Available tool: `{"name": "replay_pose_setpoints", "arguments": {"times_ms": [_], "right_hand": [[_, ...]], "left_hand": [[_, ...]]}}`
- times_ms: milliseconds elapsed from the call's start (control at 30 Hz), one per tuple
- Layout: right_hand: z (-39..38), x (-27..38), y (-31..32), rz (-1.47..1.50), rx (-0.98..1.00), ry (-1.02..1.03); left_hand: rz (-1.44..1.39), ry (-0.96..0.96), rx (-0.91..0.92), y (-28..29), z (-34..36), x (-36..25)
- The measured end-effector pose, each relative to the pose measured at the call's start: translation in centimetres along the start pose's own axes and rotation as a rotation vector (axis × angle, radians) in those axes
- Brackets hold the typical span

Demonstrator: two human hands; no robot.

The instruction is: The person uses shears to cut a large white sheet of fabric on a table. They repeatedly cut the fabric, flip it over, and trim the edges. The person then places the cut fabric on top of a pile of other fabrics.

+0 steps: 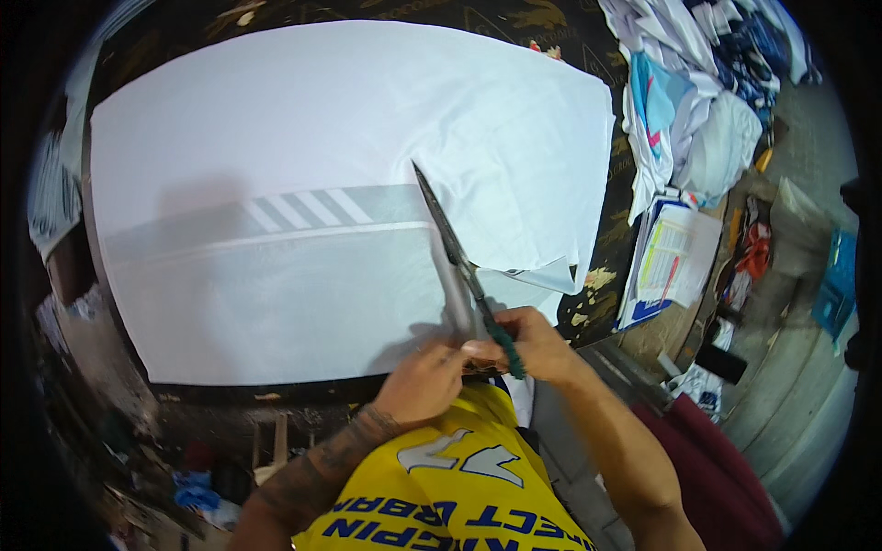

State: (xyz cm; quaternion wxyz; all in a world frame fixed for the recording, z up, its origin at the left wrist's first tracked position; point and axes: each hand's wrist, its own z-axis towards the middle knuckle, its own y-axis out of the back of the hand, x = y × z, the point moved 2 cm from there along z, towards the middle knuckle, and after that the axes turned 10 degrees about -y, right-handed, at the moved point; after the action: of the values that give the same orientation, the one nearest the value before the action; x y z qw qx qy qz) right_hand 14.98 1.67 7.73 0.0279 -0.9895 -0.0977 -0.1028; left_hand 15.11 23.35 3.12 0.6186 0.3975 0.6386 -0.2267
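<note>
Long scissors [446, 234] with green-wrapped handles lie over a large white fabric sheet [266, 119], which has a grey band with white diagonal stripes seen across it. Their point reaches toward the fabric's middle. My right hand [537, 344] is closed around the handles at the near edge. My left hand [432, 372] is beside it, fingertips curled together by the handles at the fabric's edge; what they grip is hidden. A fold in the fabric and a turned-back corner lie right of the blades.
A dark printed tabletop [602, 308] shows around the fabric. At the right are heaped garments [689, 129], papers on a clipboard [671, 262], a dark phone-like object [721, 365], a teal object [836, 280] and maroon cloth [698, 459]. Clutter lies below left.
</note>
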Motion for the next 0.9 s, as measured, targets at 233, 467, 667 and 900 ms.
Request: {"name": "replay_pose_setpoints", "arguments": {"times_ms": [233, 467, 667, 900], "right_hand": [[-1.5, 8.9, 12.7, -0.999, -0.016, 0.034], [5.6, 19.4, 14.9, -1.345, 0.110, 0.238], [5.9, 20.4, 14.2, -1.346, 0.106, 0.190], [5.3, 21.7, 10.9, -1.387, 0.015, 0.130]], "left_hand": [[0.776, -0.030, -0.446, 6.1, 5.2, 2.8], [0.933, -0.056, -0.448, 4.9, 5.1, 3.8], [0.952, -0.020, -0.461, 5.2, 5.4, 3.0], [0.930, -0.055, -0.478, 5.2, 5.1, 3.1]]}}
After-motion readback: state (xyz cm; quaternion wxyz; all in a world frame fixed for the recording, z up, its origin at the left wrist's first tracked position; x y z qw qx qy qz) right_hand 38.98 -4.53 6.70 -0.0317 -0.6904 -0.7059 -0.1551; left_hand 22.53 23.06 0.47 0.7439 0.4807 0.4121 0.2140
